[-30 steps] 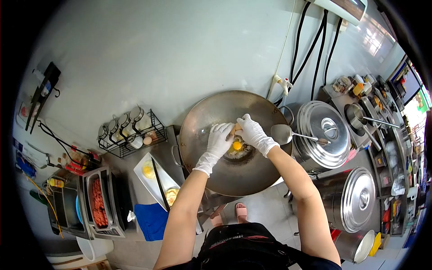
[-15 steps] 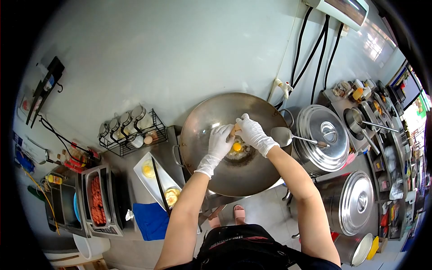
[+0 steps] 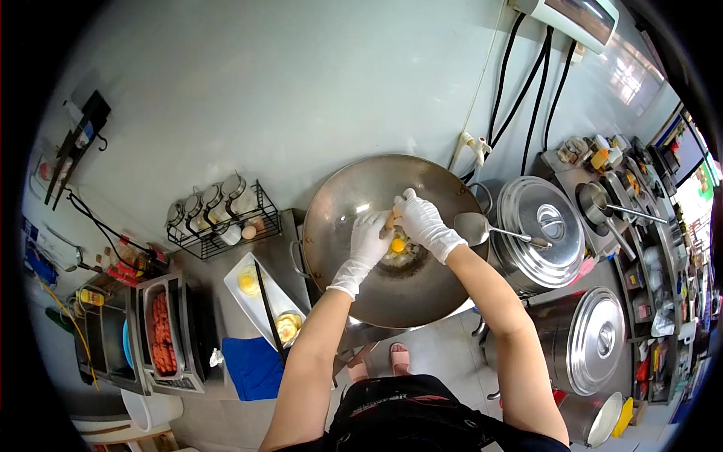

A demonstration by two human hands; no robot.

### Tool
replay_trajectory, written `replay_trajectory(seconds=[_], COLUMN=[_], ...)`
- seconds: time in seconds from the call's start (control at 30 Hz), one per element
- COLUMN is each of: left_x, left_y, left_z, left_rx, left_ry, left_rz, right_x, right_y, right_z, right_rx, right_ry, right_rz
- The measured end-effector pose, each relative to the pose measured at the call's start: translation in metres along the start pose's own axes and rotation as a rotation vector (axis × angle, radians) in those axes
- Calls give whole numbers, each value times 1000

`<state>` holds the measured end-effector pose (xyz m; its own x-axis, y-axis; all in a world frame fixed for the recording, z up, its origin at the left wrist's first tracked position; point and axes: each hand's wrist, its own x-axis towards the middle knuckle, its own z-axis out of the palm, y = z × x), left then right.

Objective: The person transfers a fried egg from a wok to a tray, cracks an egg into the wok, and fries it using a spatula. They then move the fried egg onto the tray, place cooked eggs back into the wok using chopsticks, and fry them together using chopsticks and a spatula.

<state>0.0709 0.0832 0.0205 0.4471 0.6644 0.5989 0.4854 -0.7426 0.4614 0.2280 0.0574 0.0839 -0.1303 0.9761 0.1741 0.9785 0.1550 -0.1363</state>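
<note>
Over the large metal wok [image 3: 422, 301], my gloved left hand [image 3: 369, 238] and gloved right hand [image 3: 423, 222] come together on a brown eggshell [image 3: 392, 218]. Fingers of both hands are closed around the shell, hiding most of it. Just below them, a raw egg [image 3: 398, 245] with a whole yellow yolk lies at the bottom of the wok, its white spread around it. To the right of my right hand, a metal spatula [image 3: 472, 228] rests across the wok's rim, its handle over a lidded pot.
A white tray [image 3: 252, 316] with fried eggs and black tongs stands left, beside a blue cloth [image 3: 252, 369]. Behind it is a wire rack [image 3: 197, 245] of jars. Lidded steel pots [image 3: 538, 222] crowd the right side. A steel container of sausages [image 3: 161, 331] sits far left.
Both hands remain over the wok on the eggshell, almost unmoved. The egg lies in the same place, and the view has shifted only slightly.
</note>
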Motion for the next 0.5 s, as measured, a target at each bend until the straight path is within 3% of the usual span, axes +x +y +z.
replay_trajectory(seconds=[0.2,0.33,0.5], left_x=[8,15,23], left_y=[-1,1,9], left_z=[-4,-6,-9], left_rx=[146,310,461], left_ry=[-259,-361,-485], left_rz=[9,200,423], right_x=[-11,-17,-24], right_y=[5,21,31], right_z=[-6,19,15], right_rx=[199,333,412], right_ry=[29,182,169], right_rz=[136,223,270])
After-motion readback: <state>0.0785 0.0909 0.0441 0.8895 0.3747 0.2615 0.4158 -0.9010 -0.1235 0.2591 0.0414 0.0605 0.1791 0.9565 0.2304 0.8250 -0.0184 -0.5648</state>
